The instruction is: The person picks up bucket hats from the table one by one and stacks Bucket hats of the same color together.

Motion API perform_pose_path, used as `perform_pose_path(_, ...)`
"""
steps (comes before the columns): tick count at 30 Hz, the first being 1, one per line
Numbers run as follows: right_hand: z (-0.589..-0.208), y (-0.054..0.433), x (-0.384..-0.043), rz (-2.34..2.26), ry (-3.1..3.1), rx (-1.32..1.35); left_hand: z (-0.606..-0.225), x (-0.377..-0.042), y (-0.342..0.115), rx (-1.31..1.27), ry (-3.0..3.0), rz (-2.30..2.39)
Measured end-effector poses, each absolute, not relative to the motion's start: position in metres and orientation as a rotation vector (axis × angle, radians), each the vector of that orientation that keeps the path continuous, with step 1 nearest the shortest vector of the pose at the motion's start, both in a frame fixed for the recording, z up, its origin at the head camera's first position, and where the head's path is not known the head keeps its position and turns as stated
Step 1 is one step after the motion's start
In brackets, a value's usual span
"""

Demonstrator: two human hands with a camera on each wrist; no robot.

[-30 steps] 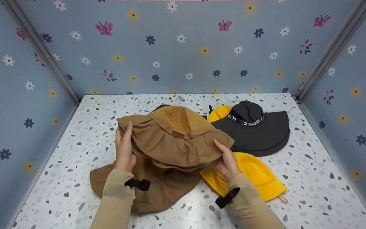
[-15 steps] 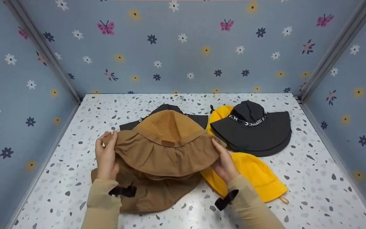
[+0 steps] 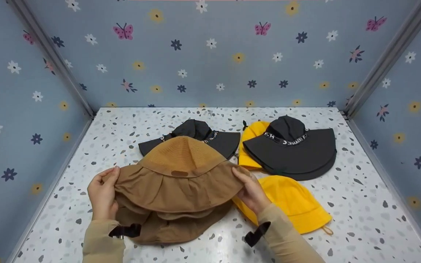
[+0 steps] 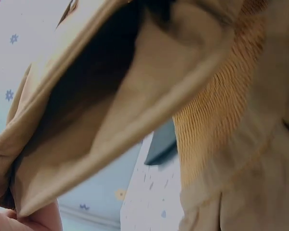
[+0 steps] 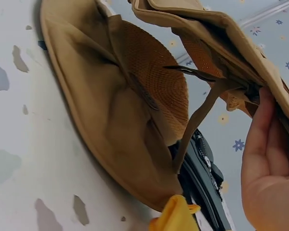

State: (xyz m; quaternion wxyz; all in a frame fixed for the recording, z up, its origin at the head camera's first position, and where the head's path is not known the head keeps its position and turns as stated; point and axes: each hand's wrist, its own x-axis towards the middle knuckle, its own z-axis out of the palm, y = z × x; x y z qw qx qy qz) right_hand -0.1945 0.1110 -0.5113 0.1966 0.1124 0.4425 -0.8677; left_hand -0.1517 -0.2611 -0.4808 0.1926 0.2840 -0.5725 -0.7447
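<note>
A brown sun hat (image 3: 179, 193) with a woven tan crown is held up by its pleated brim in the head view. My left hand (image 3: 102, 193) pinches the brim's left edge, while my right hand (image 3: 250, 190) grips its right side. Beneath lies a second brown sun hat (image 3: 174, 233) on the table, mostly covered in that view; the right wrist view shows more of this lower hat (image 5: 86, 96). A thin brown strap (image 5: 200, 115) hangs from the held hat near my right fingers (image 5: 265, 125). The held brim (image 4: 120, 130) fills much of the left wrist view.
Behind the held hat lies a dark grey wide-brimmed hat (image 3: 192, 128). To the right, another dark grey hat (image 3: 294, 157) with a lettered band overlaps a yellow hat (image 3: 249, 153). A yellow bucket hat (image 3: 291, 201) lies beside my right forearm. Patterned walls surround the speckled table (image 3: 360, 219).
Both hands have brought the held brown hat toward the left and nearer to me, lower over the second brown hat. The dark grey hat behind shows more now.
</note>
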Motion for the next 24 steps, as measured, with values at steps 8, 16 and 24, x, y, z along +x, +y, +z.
perform_pose_path(8, -0.521, 0.102, -0.189, -2.325, 1.277, 0.216, -0.491, -0.132, -0.278, 0.89, -1.718, -2.034)
perform_pose_path(16, -0.529, 0.094, -0.185, -2.203, 1.437, 0.132, -0.499, -0.121, -0.29, 0.943, -1.713, -2.041)
perform_pose_path(24, -0.537, 0.093, -0.184, -2.149, 1.504, 0.118, -0.511, -0.117, -0.293, 0.975, -1.823, -1.993)
